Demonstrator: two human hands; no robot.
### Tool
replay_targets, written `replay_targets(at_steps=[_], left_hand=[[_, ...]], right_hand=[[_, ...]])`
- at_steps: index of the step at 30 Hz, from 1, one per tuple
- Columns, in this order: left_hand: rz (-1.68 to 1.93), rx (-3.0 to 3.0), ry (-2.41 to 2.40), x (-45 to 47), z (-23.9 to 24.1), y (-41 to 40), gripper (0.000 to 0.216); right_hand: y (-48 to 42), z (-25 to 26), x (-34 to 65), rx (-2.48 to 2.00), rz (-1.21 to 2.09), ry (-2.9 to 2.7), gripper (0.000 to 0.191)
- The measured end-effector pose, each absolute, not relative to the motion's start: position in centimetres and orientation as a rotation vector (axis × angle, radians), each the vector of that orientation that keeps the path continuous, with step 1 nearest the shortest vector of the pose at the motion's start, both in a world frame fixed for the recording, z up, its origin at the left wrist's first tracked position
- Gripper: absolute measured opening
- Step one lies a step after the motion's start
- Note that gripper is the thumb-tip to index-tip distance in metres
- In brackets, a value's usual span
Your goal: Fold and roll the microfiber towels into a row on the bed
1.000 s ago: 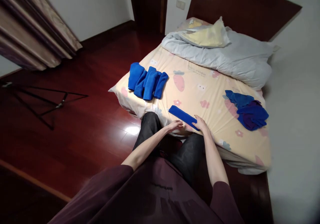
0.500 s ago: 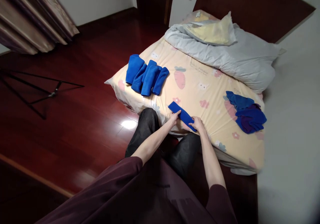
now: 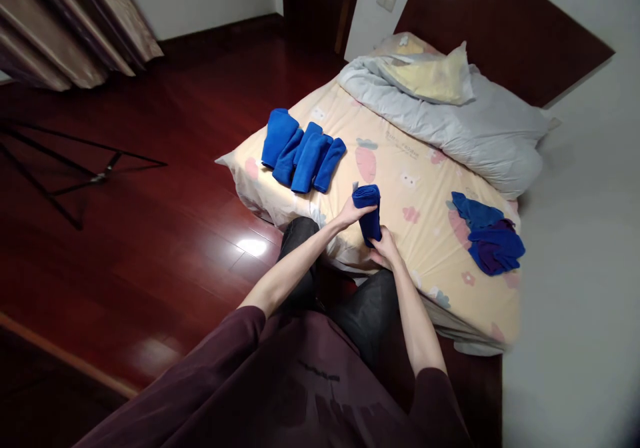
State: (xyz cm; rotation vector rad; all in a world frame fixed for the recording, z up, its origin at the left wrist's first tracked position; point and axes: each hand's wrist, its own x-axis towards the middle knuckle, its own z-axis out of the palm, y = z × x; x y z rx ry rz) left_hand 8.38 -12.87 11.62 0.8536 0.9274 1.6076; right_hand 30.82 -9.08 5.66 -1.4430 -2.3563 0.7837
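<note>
A folded blue towel [image 3: 368, 211] is lifted off the bed [image 3: 400, 168] near its front edge, doubled over on itself. My left hand [image 3: 349, 213] grips its upper left side. My right hand [image 3: 383, 250] holds its lower end from below. Several folded blue towels [image 3: 303, 155] lie in a row at the bed's left corner. A loose heap of blue and purple towels [image 3: 490, 238] sits at the bed's right side.
A grey duvet [image 3: 450, 111] and a yellow pillow [image 3: 425, 75] are bunched at the head of the bed. My dark-trousered knees press against the bed's edge. Glossy red wood floor spreads left, with a black tripod stand [image 3: 75, 175] and curtains [image 3: 75, 28] beyond.
The towel lay flat as a long strip under both hands; they have picked it up and folded it in half, raising it above the sheet.
</note>
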Motion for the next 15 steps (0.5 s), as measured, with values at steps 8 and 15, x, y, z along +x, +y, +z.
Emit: replay_targets(at_steps=[8, 15], left_hand=[[1.498, 1.327, 0.913, 0.1, 19.2, -12.8, 0.05], [1.498, 1.514, 1.168, -6.5, 20.8, -12.8, 0.04]], right_hand=[[-7.6, 6.3, 19.6, -1.485, 0.999, -2.165, 0.036], [-7.2, 5.8, 9.9, -1.381, 1.101, -2.105, 0.026]])
